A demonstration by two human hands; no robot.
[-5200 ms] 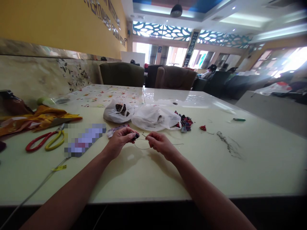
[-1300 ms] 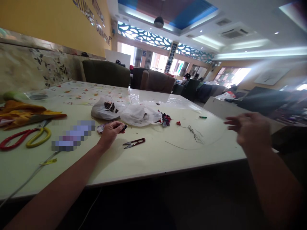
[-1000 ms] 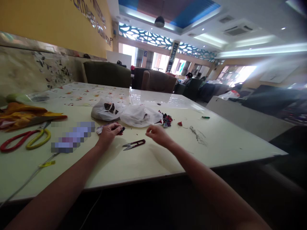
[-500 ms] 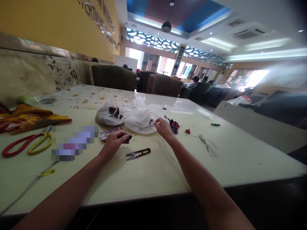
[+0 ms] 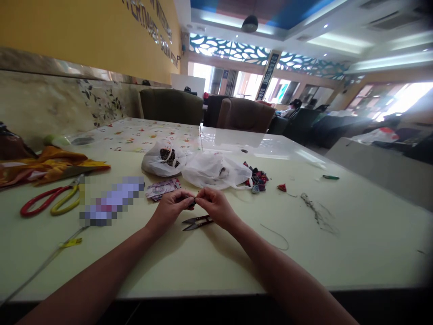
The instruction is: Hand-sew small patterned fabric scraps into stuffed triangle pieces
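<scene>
My left hand is closed, its thumb and fingers pinching a small dark cloth piece. Against that piece my right hand is closed in a pinch; what sits between its fingertips is too small to make out. Partly under the right hand lie thread snips, blades pointing left. A loose thread curves over the table by the right forearm. Just beyond the left hand are patterned cloth pieces. A pile of small sewn cloth pieces rests beyond the right hand.
Two white plastic bags stand behind the hands, one holding dark grainy stuff. Red-and-yellow-handled scissors and orange cloth lie left. Rightward are a small red piece, tangled threads and a green object.
My right hand has come down and left from beside the white bag to meet the left hand at the dark cloth piece. The view has shifted slightly.
</scene>
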